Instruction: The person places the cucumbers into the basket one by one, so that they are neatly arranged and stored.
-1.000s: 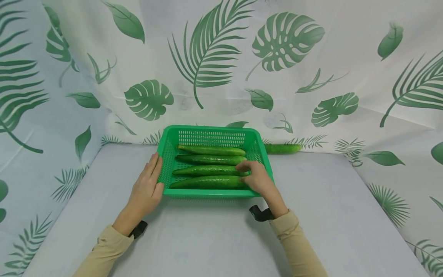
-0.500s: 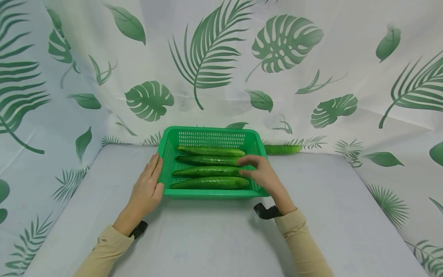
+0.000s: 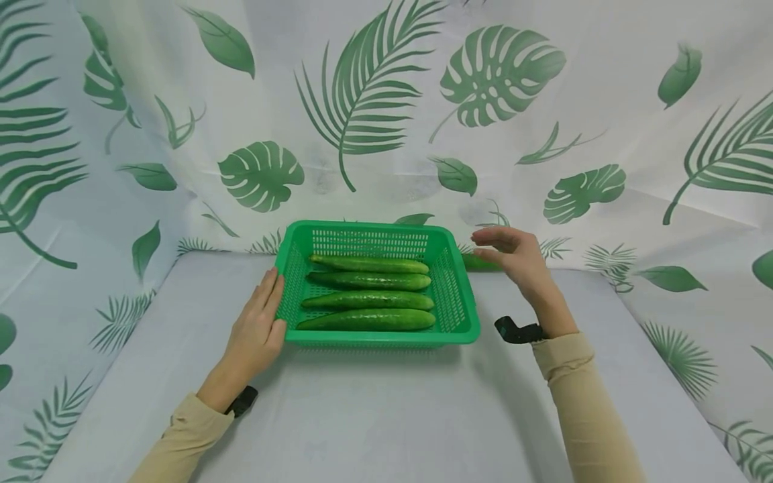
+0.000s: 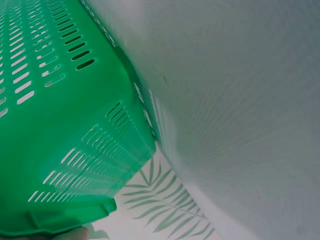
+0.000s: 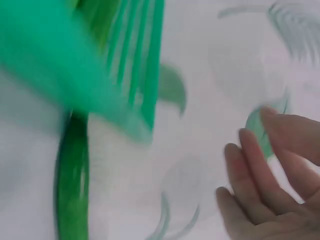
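Note:
A green plastic basket (image 3: pixel 386 337) with slotted walls holds several long cucumbers (image 3: pixel 368 318), lying side by side. My left hand (image 3: pixel 256 329) rests against the basket's left side with its fingers straight along the rim; only a fingertip (image 4: pixel 72 234) shows at the rim in the left wrist view. Right of the basket, my right hand (image 3: pixel 524 265) is raised with fingers apart and nothing between them. It overlaps a loose cucumber (image 3: pixel 480 263) in the head view, hiding its right end. That cucumber (image 5: pixel 72 180) lies below the basket rim in the right wrist view.
The table (image 3: pixel 374 416) has a pale cloth cover. White fabric with green leaf prints (image 3: pixel 377 94) hangs behind it and along both sides. The loose cucumber lies close to the back fabric.
My right hand has left the cucumbers inside the basket, passing over its right rim to the loose cucumber behind. The left hand and the basket have stayed in place.

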Motion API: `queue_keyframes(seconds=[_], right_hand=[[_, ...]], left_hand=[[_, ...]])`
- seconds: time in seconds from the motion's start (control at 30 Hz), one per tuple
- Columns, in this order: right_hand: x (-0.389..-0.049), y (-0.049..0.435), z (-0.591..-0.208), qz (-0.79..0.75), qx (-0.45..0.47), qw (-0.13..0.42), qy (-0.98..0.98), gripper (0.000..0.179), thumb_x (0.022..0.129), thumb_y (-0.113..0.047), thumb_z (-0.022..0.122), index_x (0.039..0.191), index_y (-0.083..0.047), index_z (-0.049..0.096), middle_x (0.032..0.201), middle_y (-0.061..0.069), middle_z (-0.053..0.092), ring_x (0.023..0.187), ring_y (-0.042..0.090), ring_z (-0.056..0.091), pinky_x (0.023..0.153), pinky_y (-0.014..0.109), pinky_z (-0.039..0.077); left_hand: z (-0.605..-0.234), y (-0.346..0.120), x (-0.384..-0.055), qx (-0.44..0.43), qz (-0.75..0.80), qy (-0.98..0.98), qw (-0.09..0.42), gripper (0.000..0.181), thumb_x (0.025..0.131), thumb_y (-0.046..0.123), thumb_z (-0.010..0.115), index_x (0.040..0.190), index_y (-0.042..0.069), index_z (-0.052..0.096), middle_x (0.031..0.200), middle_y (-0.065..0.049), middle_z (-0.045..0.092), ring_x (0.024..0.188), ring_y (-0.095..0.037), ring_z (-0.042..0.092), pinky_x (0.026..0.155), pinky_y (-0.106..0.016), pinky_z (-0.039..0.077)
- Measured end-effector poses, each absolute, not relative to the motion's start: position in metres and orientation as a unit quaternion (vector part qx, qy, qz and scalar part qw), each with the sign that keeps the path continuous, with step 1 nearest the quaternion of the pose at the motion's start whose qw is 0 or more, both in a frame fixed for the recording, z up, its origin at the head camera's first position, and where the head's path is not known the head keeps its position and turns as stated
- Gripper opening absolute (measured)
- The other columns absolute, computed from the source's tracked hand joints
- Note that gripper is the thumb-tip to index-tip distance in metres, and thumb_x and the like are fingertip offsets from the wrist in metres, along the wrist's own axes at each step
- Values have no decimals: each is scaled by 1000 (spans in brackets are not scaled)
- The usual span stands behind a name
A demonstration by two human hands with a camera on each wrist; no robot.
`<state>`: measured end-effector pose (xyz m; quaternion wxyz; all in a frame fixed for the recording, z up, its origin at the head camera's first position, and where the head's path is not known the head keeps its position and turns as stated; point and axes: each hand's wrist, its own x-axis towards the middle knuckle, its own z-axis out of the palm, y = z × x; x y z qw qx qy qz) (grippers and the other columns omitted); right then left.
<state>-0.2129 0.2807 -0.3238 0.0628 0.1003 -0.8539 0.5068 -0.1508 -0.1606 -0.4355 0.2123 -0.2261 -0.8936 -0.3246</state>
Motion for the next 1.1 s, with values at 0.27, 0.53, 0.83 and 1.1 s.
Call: queue_keyframes(seconds=[0.27,0.53,0.83,1.1], right_hand=[[-247,325,-342,469,42,122,-874,34,97,-13,62,126,5,62,124,22,62,108,15,60,95,28,46],[-273,352,-384,432,-7,112,-895,34,95,-3,59,126,12,59,128,31,57,124,43,50,111,56,33],[-284,365,-428,299,12,47,-953,45,87,4,59,131,14,54,138,35,47,135,52,34,112,61,26],[-287,363,-429,243,60,45,-967,46,82,6,64,126,15,56,134,37,46,130,56,35,111,64,24]], left_hand=[[-437,-161,-151,-226,-324,-893,215,65,85,-4,39,149,-13,31,159,-27,23,144,-45,25,118,-50,21],[-437,-161,-151,-229,-327,-891,217,65,85,-3,38,148,-13,31,158,-27,24,144,-44,25,119,-49,20],[-438,-160,-152,-226,-325,-894,209,65,86,-2,38,150,-12,30,160,-25,22,146,-41,22,119,-48,19],[-437,-161,-153,-223,-322,-896,210,65,86,-2,37,150,-12,30,159,-25,22,146,-41,22,119,-49,20]])
